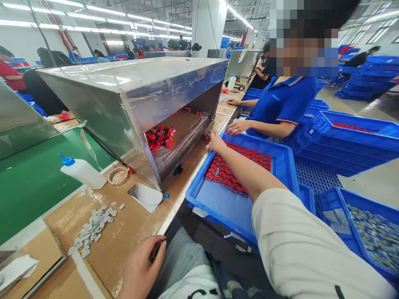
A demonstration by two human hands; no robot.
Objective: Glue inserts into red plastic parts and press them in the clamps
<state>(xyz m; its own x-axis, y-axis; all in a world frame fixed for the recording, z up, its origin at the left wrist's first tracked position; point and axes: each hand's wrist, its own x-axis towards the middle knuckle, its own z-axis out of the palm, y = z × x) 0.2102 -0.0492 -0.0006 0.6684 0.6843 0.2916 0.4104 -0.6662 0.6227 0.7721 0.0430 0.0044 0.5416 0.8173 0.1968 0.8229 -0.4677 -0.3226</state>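
My left hand (143,261) is low at the bench edge, its fingers curled around a small dark item, mostly hidden. My right arm stretches over a blue tray (187,194), where small red toy cars (224,176) lie in rows. At the far end of that tray, my right hand (216,142) has its fingers pinched by the bench edge; a speck of red and blue shows at the fingertips, too small to name. More red pieces (160,137) lie heaped inside an open-fronted metal box (174,89) on the bench.
On the bench are a white squeeze bottle (83,172), a tape roll (117,175) and scattered small grey pieces (95,227). Beyond the tray, a co-worker in a blue shirt (274,106) has a hand near mine. Blue crates (352,141) are stacked at right; a green conveyor belt (46,174) runs left.
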